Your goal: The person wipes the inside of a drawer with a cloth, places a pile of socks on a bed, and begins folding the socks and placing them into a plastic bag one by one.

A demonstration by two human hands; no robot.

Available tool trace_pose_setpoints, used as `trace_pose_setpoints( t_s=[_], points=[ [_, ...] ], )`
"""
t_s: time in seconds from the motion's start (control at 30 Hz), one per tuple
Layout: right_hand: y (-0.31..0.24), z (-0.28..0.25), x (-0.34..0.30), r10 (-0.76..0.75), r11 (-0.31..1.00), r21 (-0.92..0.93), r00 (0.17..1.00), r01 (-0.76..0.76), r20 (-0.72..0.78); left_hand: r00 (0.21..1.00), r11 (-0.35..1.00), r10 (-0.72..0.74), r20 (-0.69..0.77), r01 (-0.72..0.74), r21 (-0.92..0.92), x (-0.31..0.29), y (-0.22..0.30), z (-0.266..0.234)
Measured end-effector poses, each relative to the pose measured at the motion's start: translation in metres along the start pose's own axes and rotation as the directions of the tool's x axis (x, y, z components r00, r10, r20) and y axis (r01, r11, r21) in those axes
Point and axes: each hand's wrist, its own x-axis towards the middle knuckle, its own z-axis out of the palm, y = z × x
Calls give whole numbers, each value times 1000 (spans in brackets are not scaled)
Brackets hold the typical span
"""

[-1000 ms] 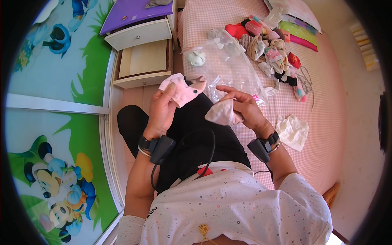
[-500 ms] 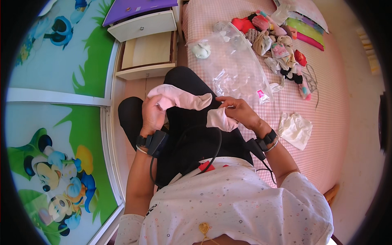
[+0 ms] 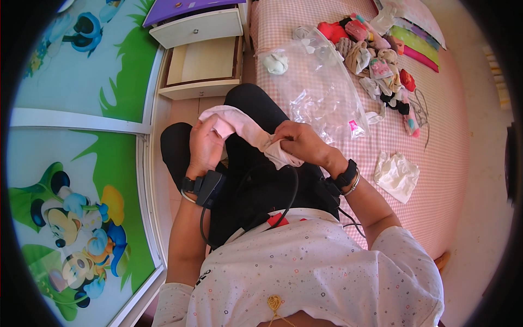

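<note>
Over my lap, my left hand [image 3: 206, 148] pinches a pale pink sock [image 3: 244, 126] near its left end. The sock stretches across to my right hand [image 3: 306, 143], whose fingers are closed at its other end. From under those fingers hangs a second pale pink sock [image 3: 284, 157], bunched against the first one. The right thumb and fingertips partly cover the spot where the two socks meet. Both socks are clear of the bed, above my dark trousers.
On the pink checked bed [image 3: 436, 163] lie a clear plastic bag [image 3: 321, 103], a pale rolled bundle [image 3: 275, 63], a heap of rolled socks [image 3: 376, 65] and a crumpled white cloth [image 3: 396, 177]. An open drawer [image 3: 200, 90] stands ahead, beside patterned sliding doors [image 3: 81, 180].
My right hand has moved left with its sock and now meets the far end of the other sock. My left hand still holds its end, nearly in place.
</note>
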Motion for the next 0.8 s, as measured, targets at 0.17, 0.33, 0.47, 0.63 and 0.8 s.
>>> trace_pose_setpoints(
  t_s=[0.17,0.33,0.47,0.63,0.8],
  points=[
    [17,-22,-12,392,722,601,918,-342,50,989,966,141,-49,-127,225,10,9,-5],
    [27,-46,-20,423,422,862,902,-281,87,978,934,205,-24,-189,303,23,-10,1],
    [60,-46,-23,556,586,727,830,-358,-40,991,875,118,-70,-71,478,40,-29,-6],
    [37,-66,-31,402,494,847,915,-196,-23,989,858,87,-116,-15,514,39,-32,-7],
    [22,-46,6,332,846,470,938,-250,-97,983,890,100,-155,-18,455,31,-32,7]
  ],
)
